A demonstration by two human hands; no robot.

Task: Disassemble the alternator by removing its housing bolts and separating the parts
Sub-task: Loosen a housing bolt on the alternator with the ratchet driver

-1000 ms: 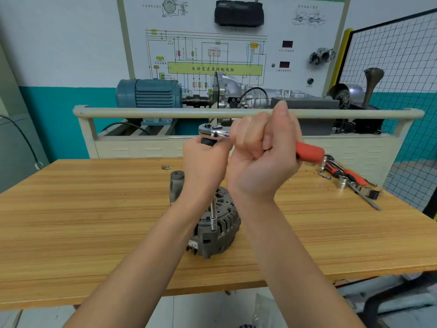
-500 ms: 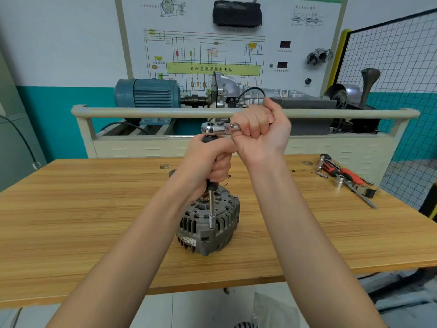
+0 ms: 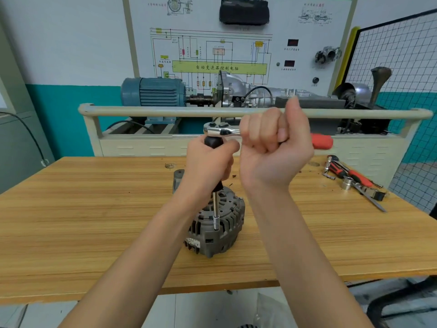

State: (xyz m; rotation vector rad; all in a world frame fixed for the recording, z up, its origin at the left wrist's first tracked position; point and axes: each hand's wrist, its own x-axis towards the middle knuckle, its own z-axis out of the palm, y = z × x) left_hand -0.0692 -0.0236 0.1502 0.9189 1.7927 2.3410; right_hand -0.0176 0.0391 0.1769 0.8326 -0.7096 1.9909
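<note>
Swung rightward, right hand (image 3: 275, 147) grips ratchet handle (image 3: 321, 141); left hand (image 3: 208, 162) holds extension (image 3: 215, 209), seemingly seated at alternator (image 3: 220, 223) rim

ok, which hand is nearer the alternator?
Left. The left hand grips the extension bar's black handle directly above the alternator; the right hand grips the ratchet handle higher up, off to the right.

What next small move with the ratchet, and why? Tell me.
Probably another swing of the ratchet handle by the right hand: the socket sits upright on a housing bolt of the alternator, and the left hand grips the extension, steadying it.
</note>
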